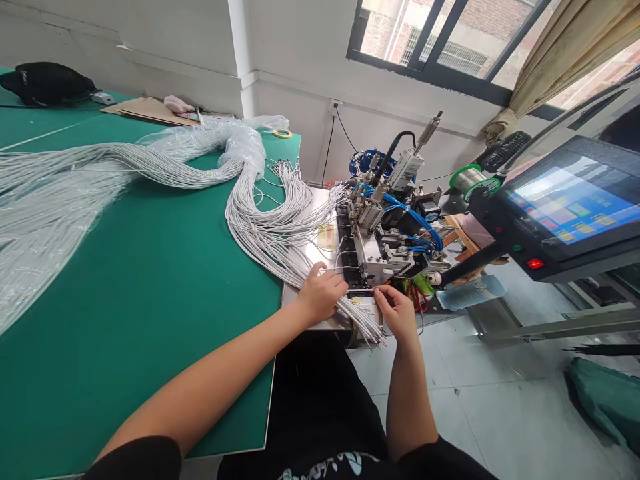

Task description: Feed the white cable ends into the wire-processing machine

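Right-hand grip: thumb and fingertips of the right hand (399, 313) pinched together on the end of one thin cable.
Left-hand grip: from here I see the left hand (323, 295) curled over, fingers closed on that same cable a little further along.
Cable in hand: a pale cable (360, 290), drawn straight between the two hands, just beside the near end of the bench machine (390, 220).
Cable bundle: the grey-white bundle (260, 227) bends across the green tabletop (165, 300); some ends fan toward the machine, others lie below the hands, tips pointing toward the floor.
Wrapping: clear plastic (245, 148) around part of the bundle.
By the right hand: red-handled scissors (419, 299), just beyond the wrist.
Machine's far side: a spool of wire (473, 181) with green rims, and a lit screen (580, 200) on an arm.
Back of the table: a yellow tape roll (283, 133), near the plastic.
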The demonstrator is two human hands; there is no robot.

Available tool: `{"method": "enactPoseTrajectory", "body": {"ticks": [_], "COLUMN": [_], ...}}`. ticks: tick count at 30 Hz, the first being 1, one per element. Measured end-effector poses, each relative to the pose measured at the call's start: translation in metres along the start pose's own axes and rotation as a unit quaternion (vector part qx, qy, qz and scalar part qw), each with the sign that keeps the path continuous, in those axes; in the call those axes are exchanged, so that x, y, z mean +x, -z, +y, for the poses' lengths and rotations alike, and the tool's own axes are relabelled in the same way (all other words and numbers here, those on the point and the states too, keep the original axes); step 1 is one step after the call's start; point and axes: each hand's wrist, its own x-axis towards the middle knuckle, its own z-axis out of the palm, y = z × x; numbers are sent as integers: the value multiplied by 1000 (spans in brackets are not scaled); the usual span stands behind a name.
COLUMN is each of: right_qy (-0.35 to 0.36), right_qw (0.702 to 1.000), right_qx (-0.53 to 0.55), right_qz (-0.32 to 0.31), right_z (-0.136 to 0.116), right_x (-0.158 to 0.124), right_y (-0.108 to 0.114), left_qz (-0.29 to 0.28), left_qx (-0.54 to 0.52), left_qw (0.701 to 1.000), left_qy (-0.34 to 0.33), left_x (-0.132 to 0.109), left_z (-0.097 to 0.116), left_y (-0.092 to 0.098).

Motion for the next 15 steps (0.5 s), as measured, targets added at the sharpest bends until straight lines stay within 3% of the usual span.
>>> {"method": "enactPoseTrajectory", "body": {"ticks": [15], "right_qy": [-10], "right_qw": [1000], "right_qx": [3], "right_qz": [2], "right_z": [-1], "right_x": [0], "right_y": [-1], "left_qz": [10], "left_qx": [-4], "left_qw": [1000], "left_qy": [-4], "left_x": [1], "left_z": [0], "left_y": [1]}}
